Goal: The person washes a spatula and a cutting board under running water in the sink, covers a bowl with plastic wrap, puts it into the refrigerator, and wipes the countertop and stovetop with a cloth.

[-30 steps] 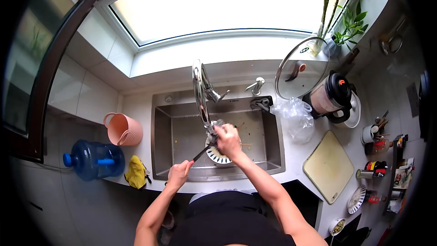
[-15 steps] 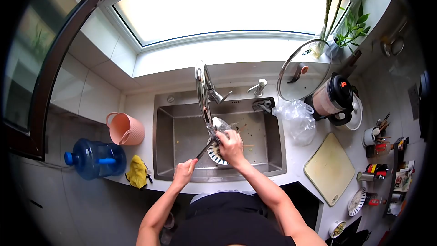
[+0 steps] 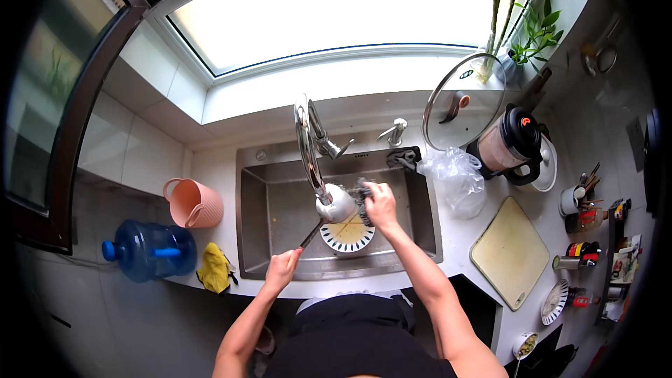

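Note:
My left hand [image 3: 282, 269] is closed around the dark handle of a metal ladle [image 3: 339, 206], whose round shiny head sits under the faucet [image 3: 306, 147]. To its right, my right hand [image 3: 380, 204] grips a dark grey scouring pad [image 3: 364, 200], apart from the ladle head. Below both, a plate [image 3: 348, 236] with a blue-patterned rim lies in the steel sink [image 3: 273, 189], and yellowish liquid shows in it. The ladle head hides part of the plate's far side.
Left of the sink stand a pink basket [image 3: 195, 203], a blue water jug [image 3: 150, 250] and a yellow cloth [image 3: 214, 268]. On the right are a plastic bag [image 3: 458, 185], a glass lid [image 3: 463, 101], a blender [image 3: 507, 143] and a cutting board [image 3: 509, 252].
My right hand has moved right with the scouring pad, off the ladle. The ladle head and the plate below it are more exposed. My left hand still holds the handle in nearly the same place.

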### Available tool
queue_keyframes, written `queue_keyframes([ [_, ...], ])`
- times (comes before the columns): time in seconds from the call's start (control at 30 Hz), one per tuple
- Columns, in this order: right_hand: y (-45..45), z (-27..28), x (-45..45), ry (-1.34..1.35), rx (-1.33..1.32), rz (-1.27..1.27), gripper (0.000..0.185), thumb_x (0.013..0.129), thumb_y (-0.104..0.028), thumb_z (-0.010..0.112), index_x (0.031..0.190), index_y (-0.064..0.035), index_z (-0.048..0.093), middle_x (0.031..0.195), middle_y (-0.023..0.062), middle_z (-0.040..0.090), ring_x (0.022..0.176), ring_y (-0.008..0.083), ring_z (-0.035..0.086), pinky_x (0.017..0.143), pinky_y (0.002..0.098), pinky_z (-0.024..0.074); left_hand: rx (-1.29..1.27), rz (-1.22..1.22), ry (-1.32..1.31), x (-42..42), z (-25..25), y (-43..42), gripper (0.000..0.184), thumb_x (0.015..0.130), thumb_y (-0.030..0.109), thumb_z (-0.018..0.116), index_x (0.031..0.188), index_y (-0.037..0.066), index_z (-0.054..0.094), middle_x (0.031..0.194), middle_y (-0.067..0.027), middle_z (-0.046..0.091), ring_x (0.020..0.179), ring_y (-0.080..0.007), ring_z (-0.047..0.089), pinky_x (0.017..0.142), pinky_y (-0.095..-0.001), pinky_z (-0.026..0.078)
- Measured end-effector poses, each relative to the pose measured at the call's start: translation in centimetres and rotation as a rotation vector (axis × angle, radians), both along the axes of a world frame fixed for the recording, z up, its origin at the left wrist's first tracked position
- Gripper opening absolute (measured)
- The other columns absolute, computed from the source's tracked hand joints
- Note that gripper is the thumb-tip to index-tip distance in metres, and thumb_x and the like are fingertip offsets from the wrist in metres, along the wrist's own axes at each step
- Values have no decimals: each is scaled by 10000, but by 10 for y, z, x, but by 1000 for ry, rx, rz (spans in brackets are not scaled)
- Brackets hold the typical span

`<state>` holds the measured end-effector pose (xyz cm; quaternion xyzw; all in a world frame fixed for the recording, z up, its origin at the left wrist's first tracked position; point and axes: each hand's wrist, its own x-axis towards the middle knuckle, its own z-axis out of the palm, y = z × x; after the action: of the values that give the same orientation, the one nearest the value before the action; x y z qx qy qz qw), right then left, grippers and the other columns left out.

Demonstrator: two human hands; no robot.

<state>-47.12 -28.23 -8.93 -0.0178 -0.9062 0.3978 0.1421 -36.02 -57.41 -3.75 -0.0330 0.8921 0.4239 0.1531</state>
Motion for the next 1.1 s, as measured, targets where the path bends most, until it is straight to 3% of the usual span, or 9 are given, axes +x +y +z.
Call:
queue_keyframes([
  [0.17,15,20,-9,-292,-453,10,467,813,-220,677,1243,-95,545,1147,196,556,1116,329,544,949,383,439,-11,-12,1,-7,-9,-5,474,965,378,514,669,10,552,533,-165,492,471,-317,470,478,-397,374],
  [0.23,7,32,-16,-370,-603,317,625,780,-287,734,1326,-120,481,1245,202,498,1187,333,489,1005,387,402,-38,-57,4,-12,-6,-4,458,959,381,520,680,20,560,552,-183,505,493,-362,483,483,-411,380],
  [0.3,6,39,-22,-409,-361,470,808,688,-330,826,1356,-91,440,1275,175,489,1188,286,486,1020,361,389,-202,-149,56,-16,2,-3,436,951,392,530,687,46,563,582,-190,533,550,-401,526,488,-433,398],
  [0.43,2,42,-27,-691,-622,632,591,708,-241,825,1195,-22,570,993,58,650,916,135,596,855,274,475,-248,-217,139,-13,9,-13,431,942,410,536,689,61,558,595,-187,544,577,-401,555,492,-452,412],
  [0.53,-20,35,-16,-655,-977,326,335,783,-294,771,933,-10,679,860,28,663,783,98,578,731,270,476,-273,-235,232,-15,12,-16,435,935,420,539,685,65,555,591,-182,544,581,-399,558,491,-458,417],
  [0.67,-31,32,-18,-663,-1002,93,314,832,-310,725,942,-19,686,830,19,648,753,96,566,714,272,476,-274,-225,239,-15,7,-20,431,928,431,545,689,72,565,592,-178,547,582,-397,558,488,-456,415],
  [0.77,-16,48,-24,-650,-995,545,254,827,-223,726,986,-31,676,882,21,657,802,103,578,745,270,479,-198,-197,149,-15,-3,-29,436,927,431,548,681,71,563,589,-178,542,580,-396,558,484,-452,410],
  [0.97,-17,65,-27,-795,-993,626,237,821,-189,730,985,-29,672,880,23,660,793,104,589,746,268,479,-222,-231,220,-19,0,-31,431,922,419,563,678,64,558,581,-173,529,566,-396,545,483,-432,408],
  [1.1,-35,43,-21,-754,-1003,183,352,819,-337,742,935,-8,695,837,45,668,730,121,600,677,285,488,-167,-196,210,-14,-3,-20,388,915,392,587,715,60,562,590,-156,543,568,-376,558,494,-416,415],
])
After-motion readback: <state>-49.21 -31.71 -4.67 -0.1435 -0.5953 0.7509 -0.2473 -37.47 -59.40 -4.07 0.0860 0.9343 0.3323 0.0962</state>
